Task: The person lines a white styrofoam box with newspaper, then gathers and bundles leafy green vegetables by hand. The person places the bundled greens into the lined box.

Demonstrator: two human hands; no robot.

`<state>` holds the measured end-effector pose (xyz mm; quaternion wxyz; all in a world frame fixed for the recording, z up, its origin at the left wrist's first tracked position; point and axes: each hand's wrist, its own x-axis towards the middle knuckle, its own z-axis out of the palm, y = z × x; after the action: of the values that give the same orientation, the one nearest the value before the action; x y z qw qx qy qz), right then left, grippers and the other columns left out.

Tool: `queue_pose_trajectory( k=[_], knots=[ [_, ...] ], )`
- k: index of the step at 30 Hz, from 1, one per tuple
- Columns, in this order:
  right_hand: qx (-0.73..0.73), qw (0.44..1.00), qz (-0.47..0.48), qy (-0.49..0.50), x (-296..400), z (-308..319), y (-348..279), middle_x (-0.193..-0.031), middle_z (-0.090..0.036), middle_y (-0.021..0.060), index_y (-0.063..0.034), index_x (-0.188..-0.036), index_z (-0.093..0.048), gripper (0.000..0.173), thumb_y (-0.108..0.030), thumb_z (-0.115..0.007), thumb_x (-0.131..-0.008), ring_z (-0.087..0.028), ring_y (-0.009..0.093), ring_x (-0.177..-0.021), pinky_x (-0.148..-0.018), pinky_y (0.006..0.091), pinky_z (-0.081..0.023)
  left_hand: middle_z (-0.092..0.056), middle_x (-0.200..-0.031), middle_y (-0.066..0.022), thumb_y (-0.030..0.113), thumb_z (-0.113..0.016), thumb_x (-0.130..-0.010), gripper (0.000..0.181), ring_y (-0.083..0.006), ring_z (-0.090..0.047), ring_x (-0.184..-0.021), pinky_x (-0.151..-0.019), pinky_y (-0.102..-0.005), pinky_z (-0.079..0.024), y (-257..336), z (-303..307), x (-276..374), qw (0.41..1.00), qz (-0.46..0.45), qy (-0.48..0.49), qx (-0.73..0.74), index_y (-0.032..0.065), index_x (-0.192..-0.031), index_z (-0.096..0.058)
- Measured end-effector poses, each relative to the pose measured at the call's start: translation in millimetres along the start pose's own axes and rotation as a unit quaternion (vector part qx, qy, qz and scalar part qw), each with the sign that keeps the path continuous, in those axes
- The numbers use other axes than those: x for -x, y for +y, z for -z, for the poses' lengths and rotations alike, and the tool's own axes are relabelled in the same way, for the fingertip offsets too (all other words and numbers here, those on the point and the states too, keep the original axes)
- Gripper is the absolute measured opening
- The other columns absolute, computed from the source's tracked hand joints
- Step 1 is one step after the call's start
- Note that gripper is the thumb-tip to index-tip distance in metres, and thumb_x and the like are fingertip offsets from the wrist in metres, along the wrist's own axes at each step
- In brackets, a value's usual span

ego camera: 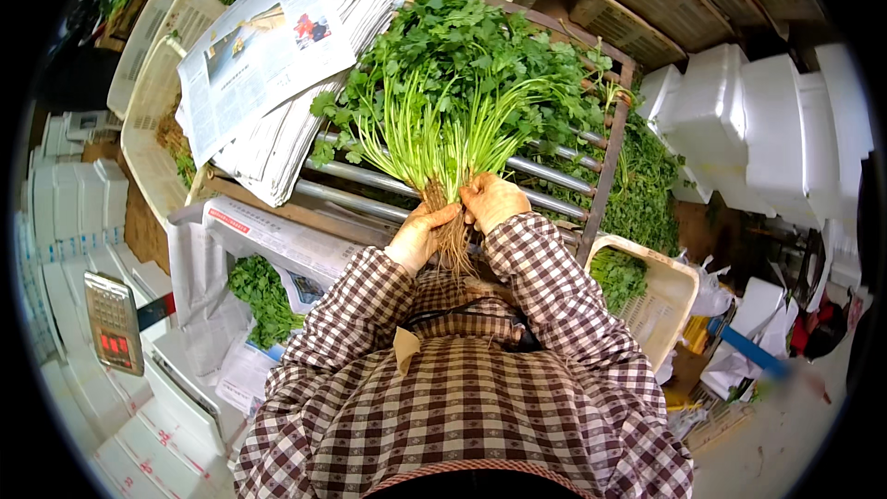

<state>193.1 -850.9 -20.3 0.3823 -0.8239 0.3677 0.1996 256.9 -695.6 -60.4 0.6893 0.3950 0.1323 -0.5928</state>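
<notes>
A bunch of leafy green herbs with long pale stems, like coriander or celery (443, 132), lies with its leaves away from me and its brown roots towards me. My left hand (421, 232) is closed round the root end from the left. From the right, my right hand (490, 201) pinches the stem bases and roots, close beside the left. Thin roots hang down between both hands. Under the bunch is a rack of metal bars in a rusty frame (610, 159). More of the leafy greens (478, 41) are spread over the rack's far part.
Stacked newspapers (277, 132) cover the rack's left side. A paper-lined box holds greens (260, 298) at lower left, near a digital scale display (114, 324). Plastic crates stand at left (156, 152) and right (665, 312). White foam boxes (714, 111) are piled at right; loose greens (644, 187) lie beside the rack.
</notes>
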Motion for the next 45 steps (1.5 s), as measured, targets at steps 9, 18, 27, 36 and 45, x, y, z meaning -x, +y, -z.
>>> queue_pose_trajectory(
  k=[9,18,27,36,45],
  knots=[
    [-0.242,0.959,-0.074,-0.127,34,-5,3,-0.083,-0.066,0.0040,-0.0034,-0.125,-0.055,0.040,-0.020,-0.064,-0.090,-0.059,0.009,-0.060,-0.051,0.0209,-0.050,-0.061,-0.118,-0.0107,0.022,-0.070,-0.088,0.045,-0.0217,-0.058,-0.108,-0.096,-0.0345,-0.047,-2,-6,1,0.997,-0.018,0.039,-0.060,0.0007,-0.123,-0.053],
    [0.057,0.996,0.068,-0.029,47,-33,-6,-0.083,-0.069,0.0105,-0.0076,-0.114,-0.056,0.034,-0.035,-0.053,-0.093,-0.067,0.021,-0.066,-0.061,0.0338,-0.055,-0.063,-0.109,-0.0084,0.040,-0.072,-0.086,0.057,-0.0183,-0.060,-0.095,-0.086,-0.0299,-0.050,0,-9,3,0.986,-0.030,0.058,-0.156,0.0012,-0.123,-0.054],
    [-0.081,0.995,-0.009,-0.058,69,2,43,-0.097,-0.069,0.0089,-0.0098,-0.116,-0.060,0.049,-0.051,-0.059,-0.090,-0.067,0.016,-0.081,-0.077,0.0284,-0.055,-0.067,-0.100,-0.0088,0.045,-0.067,-0.088,0.053,-0.0170,-0.064,-0.081,-0.071,-0.0287,-0.053,-7,-23,-4,0.987,-0.048,0.087,-0.124,-0.0004,-0.116,-0.060],
    [0.067,0.997,0.005,0.031,31,21,8,-0.090,-0.071,0.0070,-0.0151,-0.107,-0.067,0.042,-0.051,-0.049,-0.093,-0.070,0.022,-0.082,-0.074,0.0358,-0.056,-0.062,-0.116,-0.0084,0.050,-0.068,-0.086,0.066,-0.0151,-0.062,-0.093,-0.081,-0.0275,-0.050,1,-21,-2,0.966,-0.051,0.078,-0.241,0.0015,-0.127,-0.054],
    [-0.130,0.990,-0.018,-0.060,25,36,28,-0.099,-0.070,0.0050,-0.0160,-0.112,-0.066,0.050,-0.058,-0.045,-0.094,-0.067,0.018,-0.088,-0.086,0.0313,-0.053,-0.068,-0.092,-0.0090,0.026,-0.073,-0.085,0.044,-0.0155,-0.065,-0.071,-0.066,-0.0260,-0.055,7,-17,-8,0.977,0.027,0.066,-0.202,0.0013,-0.118,-0.057]
  ],
)
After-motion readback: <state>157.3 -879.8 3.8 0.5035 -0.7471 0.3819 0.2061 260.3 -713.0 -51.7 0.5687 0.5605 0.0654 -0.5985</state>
